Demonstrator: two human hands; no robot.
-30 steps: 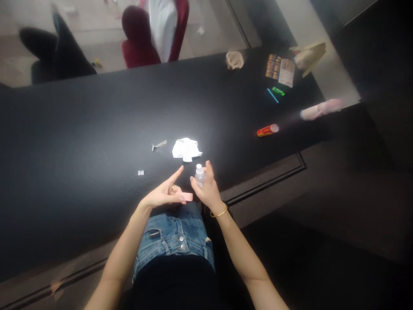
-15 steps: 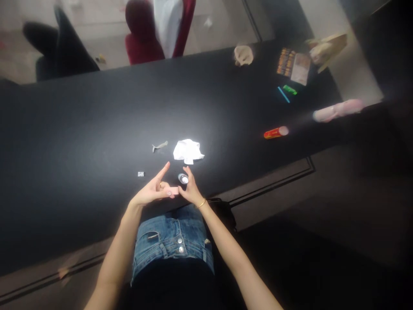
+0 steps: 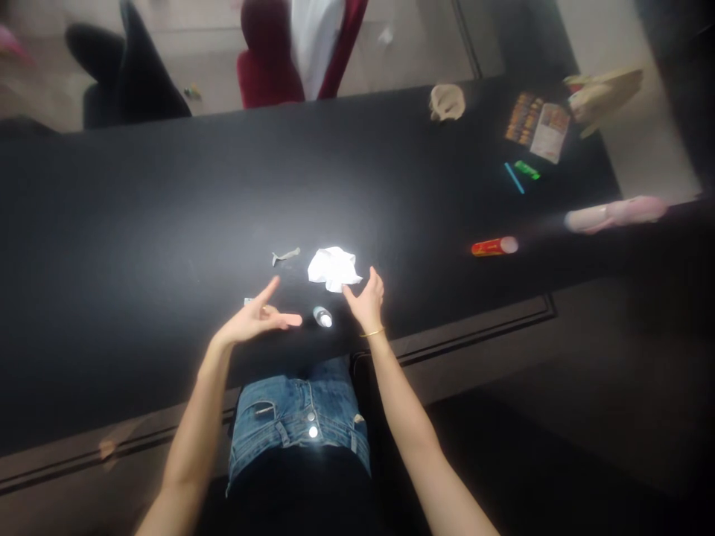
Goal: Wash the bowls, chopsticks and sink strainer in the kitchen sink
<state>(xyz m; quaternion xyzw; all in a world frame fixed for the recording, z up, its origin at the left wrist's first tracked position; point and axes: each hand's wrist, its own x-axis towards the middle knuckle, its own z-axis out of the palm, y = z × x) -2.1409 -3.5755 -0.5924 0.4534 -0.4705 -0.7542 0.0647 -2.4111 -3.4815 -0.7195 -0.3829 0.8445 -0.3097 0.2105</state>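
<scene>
My left hand (image 3: 249, 321) pinches a small flat pink strip (image 3: 292, 319) between thumb and curled fingers, with the index finger stretched out. What the strip is exactly, I cannot tell. My right hand (image 3: 367, 304) has its thumb and fingers apart at the right edge of a crumpled white tissue (image 3: 334, 269); the thumb tip is at the tissue's lower edge, and whether it touches I cannot tell. Between the hands is a small bottle-like thing (image 3: 322, 316) with a shiny white end. Partly behind my left hand lies a small white piece (image 3: 248, 301).
A thin grey scrap (image 3: 286, 256) lies left of the tissue on the black table (image 3: 167, 201). Farther right are a red tube (image 3: 494, 246), a pink-and-white bottle-like object (image 3: 614, 214), a blue stick (image 3: 515, 178), a green wrapper (image 3: 527, 170) and a beige bowl-like item (image 3: 447, 102). Chairs stand beyond.
My right hand has moved right and up from beside the small bottle to the tissue's edge. My left hand has shifted slightly left, keeping the pink strip. The view has shifted slightly.
</scene>
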